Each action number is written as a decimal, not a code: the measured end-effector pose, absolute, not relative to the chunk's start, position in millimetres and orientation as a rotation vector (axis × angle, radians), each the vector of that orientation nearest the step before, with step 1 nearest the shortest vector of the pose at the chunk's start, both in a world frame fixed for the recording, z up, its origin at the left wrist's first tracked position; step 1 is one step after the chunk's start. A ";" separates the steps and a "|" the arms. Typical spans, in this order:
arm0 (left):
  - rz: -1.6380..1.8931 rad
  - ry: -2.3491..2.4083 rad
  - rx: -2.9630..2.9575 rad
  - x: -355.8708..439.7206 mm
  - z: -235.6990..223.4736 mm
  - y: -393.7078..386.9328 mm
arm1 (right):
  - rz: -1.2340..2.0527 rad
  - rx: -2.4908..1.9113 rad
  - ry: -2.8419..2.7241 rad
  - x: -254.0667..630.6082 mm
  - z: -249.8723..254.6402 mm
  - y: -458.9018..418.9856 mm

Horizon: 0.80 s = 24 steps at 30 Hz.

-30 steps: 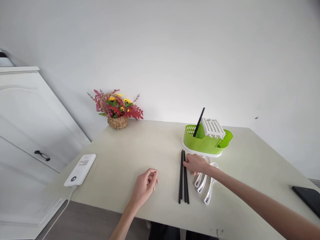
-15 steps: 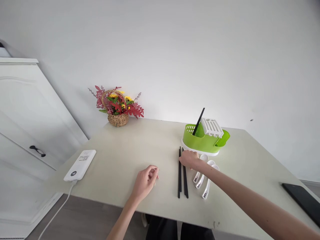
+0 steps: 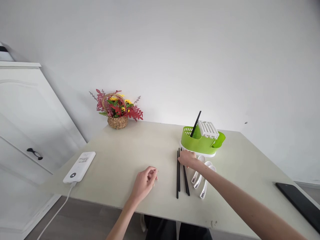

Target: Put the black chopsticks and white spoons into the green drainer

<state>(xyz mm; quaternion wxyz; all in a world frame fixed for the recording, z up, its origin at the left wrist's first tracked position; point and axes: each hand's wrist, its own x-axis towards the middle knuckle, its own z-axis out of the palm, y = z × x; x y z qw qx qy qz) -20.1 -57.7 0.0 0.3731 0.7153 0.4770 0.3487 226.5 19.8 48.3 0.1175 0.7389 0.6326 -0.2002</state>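
My right hand reaches over the upper part of a pair of black chopsticks, its fingers closed on them and partly hidden by the hand itself. Just left of it, more black chopsticks lie on the table. Several white spoons rest to the right, beneath and beside my right forearm. Behind the hand stands a green utensil holder with a white slotted rack, and a black chopstick leans in its left compartment. My left hand rests on the table with fingers loosely curled, nothing visible in them.
A wicker basket of artificial flowers stands at the back left against the wall. A white power bank with a cable lies at the left edge. At the right edge is a black phone. A white cabinet stands beyond the left side.
The chopsticks under my right hand have turned slightly, their near ends now farther right and apart from the left ones. My left hand stays put. The view has shifted slightly.
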 end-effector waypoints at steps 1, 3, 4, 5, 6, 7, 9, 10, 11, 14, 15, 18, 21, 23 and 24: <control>0.899 1.221 1.835 -19.8 0.0 -57.5 | -0.605 2.169 1.859 227.4 50.5 19.4; 0.904 1.223 1.836 -19.7 0.0 -57.3 | -0.653 2.180 1.890 231.3 57.2 17.7; 0.903 1.228 1.833 -19.7 0.2 -57.4 | -0.678 2.185 1.917 234.1 62.0 16.1; 0.898 1.231 1.825 -19.8 0.8 -57.5 | -0.704 2.188 1.953 237.3 67.8 13.7; 0.892 1.233 1.811 -19.6 2.0 -57.8 | -0.732 2.187 1.998 240.6 74.8 10.3; 0.886 1.231 1.789 -19.0 4.3 -58.0 | -0.764 2.180 2.055 243.7 82.6 5.9; 0.868 1.199 1.730 -15.4 12.9 -58.2 | -0.851 2.132 2.200 247.6 100.2 -6.4; 0.860 1.167 1.697 -12.0 19.7 -58.2 | -0.905 2.089 2.286 247.9 109.2 -14.0; 0.854 1.126 1.664 -7.4 28.1 -57.9 | -0.965 2.037 2.369 246.9 117.7 -22.2; 0.872 1.001 1.562 12.7 60.4 -56.1 | -1.138 1.888 2.566 238.6 137.2 -47.0; 0.890 0.978 1.531 20.3 71.6 -55.1 | -1.206 1.841 2.615 235.3 140.8 -54.0; 0.943 0.984 1.493 39.5 98.4 -51.7 | -1.404 1.727 2.763 228.9 142.8 -68.6; 0.973 1.069 1.461 50.0 111.8 -49.3 | -1.443 1.756 2.861 230.7 137.0 -75.4; 0.977 1.097 1.433 54.3 116.1 -49.1 | -1.469 1.789 2.870 234.8 132.7 -77.9; 0.975 1.099 1.419 56.4 117.6 -49.4 | -1.500 1.791 2.863 237.1 130.9 -79.0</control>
